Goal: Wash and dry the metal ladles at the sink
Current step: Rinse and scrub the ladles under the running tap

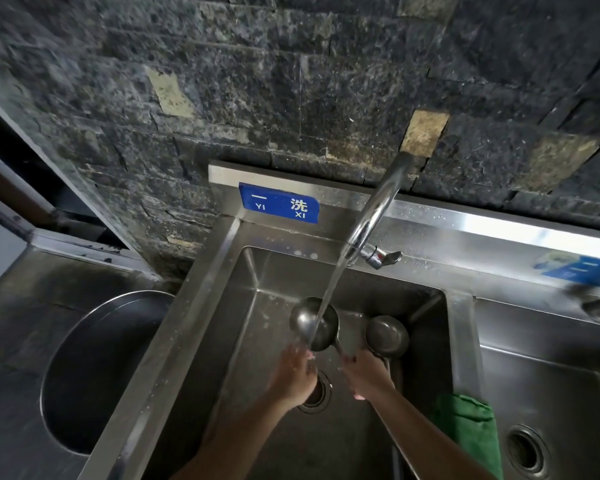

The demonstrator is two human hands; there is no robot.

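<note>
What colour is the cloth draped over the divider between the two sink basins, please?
The cloth is green, seen in the head view, the only one.

Brushed stainless-steel sink basin (243, 306) shows dull and streaked, wet in patches. The curved chrome tap (378, 209) gleams mirror-bright. Two round metal ladles (305, 320) look dark, smooth, wet. Rough speckled dark stone wall (291, 81) behind. Soft green cloth (471, 431), matt, drapes the steel divider.

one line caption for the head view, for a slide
Right hand holds a metal ladle under the running tap; left hand rubs its bowl; second ladle waits.
</note>
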